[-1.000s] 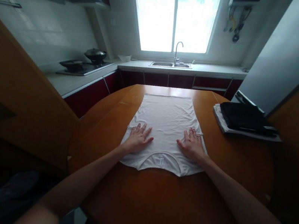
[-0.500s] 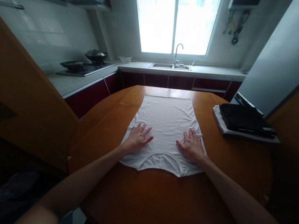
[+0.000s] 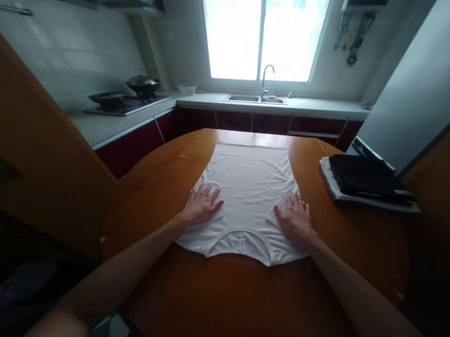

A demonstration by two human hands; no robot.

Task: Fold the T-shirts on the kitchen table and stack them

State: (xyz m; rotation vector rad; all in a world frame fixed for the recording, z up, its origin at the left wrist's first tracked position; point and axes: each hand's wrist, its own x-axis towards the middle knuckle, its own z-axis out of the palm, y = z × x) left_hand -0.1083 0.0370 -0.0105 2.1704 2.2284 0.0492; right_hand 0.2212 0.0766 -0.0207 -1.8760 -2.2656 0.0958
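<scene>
Wooden table [image 3: 228,311] | left grip [image 3: 201,206]: spread flat on white shirt [image 3: 245,186] | right grip [image 3: 296,219]: same

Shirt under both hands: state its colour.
The shirt is plain white, slightly greyish in this light; the head view shows it best.

One white shirt [image 3: 249,178], two hands [image 3: 200,207] [image 3: 295,218], one wooden table [image 3: 237,307], two pans [image 3: 142,84] [image 3: 108,99], one faucet [image 3: 263,79], one window [image 3: 291,34]

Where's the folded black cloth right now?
In the head view, the folded black cloth lies on the right side of the brown wooden table, atop folded white cloth, beyond and right of the bare right hand.
</scene>
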